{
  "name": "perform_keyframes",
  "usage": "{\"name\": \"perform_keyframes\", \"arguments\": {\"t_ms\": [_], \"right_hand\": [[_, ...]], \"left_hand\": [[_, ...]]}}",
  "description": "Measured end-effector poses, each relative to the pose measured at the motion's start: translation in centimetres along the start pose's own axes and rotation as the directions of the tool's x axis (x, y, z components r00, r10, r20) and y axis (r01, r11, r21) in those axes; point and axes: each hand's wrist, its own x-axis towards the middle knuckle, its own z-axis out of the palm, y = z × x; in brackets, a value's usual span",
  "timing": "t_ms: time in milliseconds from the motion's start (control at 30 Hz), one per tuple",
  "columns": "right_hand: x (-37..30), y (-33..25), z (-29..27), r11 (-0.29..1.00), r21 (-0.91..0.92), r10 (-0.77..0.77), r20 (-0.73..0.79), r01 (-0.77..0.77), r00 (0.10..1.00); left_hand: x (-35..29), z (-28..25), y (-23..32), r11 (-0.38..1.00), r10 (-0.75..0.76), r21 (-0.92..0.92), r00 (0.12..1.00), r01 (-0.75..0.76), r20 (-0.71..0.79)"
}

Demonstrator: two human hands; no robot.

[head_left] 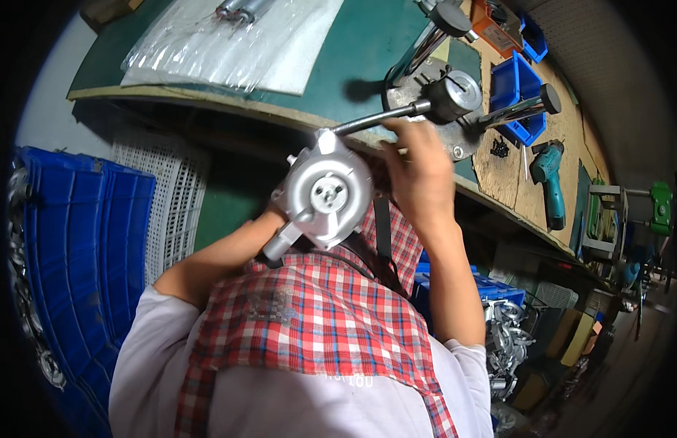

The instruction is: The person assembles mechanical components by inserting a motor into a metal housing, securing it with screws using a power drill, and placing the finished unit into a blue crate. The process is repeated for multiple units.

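A round silver cast-metal housing [329, 191] with a ribbed face, a central hub and a side spout is held up in front of my apron, past the bench edge. My left hand [277, 210] is behind it and grips it; most of its fingers are hidden. A slim metal rod [381, 118] runs from the lug at the housing's top to a dark cylinder with a silver top [459, 95] on the bench fixture. My right hand [424, 169] hovers beside the rod, its thumb and curved forefinger apart, slightly blurred. I see nothing between them.
The fixture's metal base [462, 139] carries two posts with dark knobs. To its right are a blue bin [515, 95], black screws [499, 148] and a teal power driver [549, 182]. White foam sheeting [229, 51] covers the bench's left. Blue crates [90, 241] stand at left.
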Motion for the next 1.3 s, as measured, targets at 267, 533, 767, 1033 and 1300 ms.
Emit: {"name": "perform_keyframes", "arguments": {"t_ms": [267, 533, 767, 1033, 1300], "right_hand": [[5.1, 0.8, 6.7, 0.917, -0.301, -0.290, -0.050, 0.262, 0.956], [-0.2, 3.4, 0.3, 0.991, -0.081, -0.131, -0.411, 0.107, 0.902], [-5.7, 16.1, -6.5, 0.788, -0.281, 0.420, -0.405, -0.548, 0.812], [-3.1, 15.7, -5.2, 0.653, -0.315, 0.593, -0.352, -0.688, 0.724], [-4.5, 2.4, -6.4, 0.784, 0.465, 0.500, -0.082, -0.411, 0.862]], "left_hand": [[-1.6, -2.1, -1.7, 0.986, -0.142, -0.100, 0.988, 0.136, -0.059], [-1.5, -2.9, -2.7, 0.975, -0.196, -0.113, 0.980, 0.191, -0.042], [0.0, -0.5, -2.3, 0.979, -0.177, -0.093, 0.982, 0.182, 0.066], [0.9, 1.3, -1.2, 0.992, -0.104, -0.054, 0.988, 0.110, 0.110], [-0.2, 1.9, 0.2, 0.996, -0.087, 0.009, 0.988, 0.087, 0.128]]}}
